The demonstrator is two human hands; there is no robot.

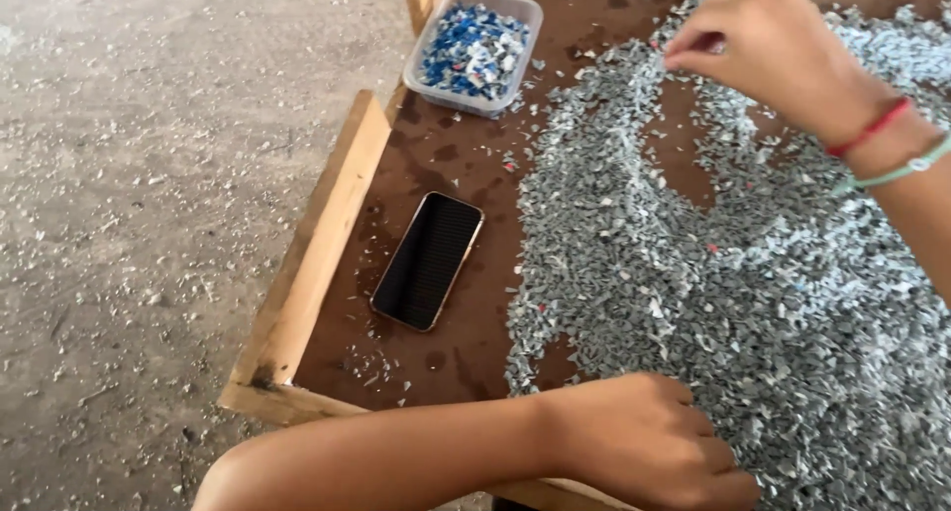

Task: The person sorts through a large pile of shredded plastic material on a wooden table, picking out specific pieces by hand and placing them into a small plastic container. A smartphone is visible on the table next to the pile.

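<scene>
A wide heap of small grey plastic flakes (693, 283) covers the right side of a brown board (446, 150). My right hand (768, 46) is at the far side of the heap with thumb and fingertips pinched together on the flakes; anything between them is too small to see. A red string (872, 127) and a pale green band (903, 169) circle that wrist. My left hand (644, 437) lies knuckles up on the near edge of the heap, fingers curled down into the flakes, with the forearm across the board's front rim.
A dark phone (428, 260) lies face up on the bare board left of the heap. A clear plastic tub (527, 8) of blue and white flakes (471, 48) stands at the far left corner. A wooden rim (327, 229) edges the board; a gritty concrete floor (149, 174) lies left.
</scene>
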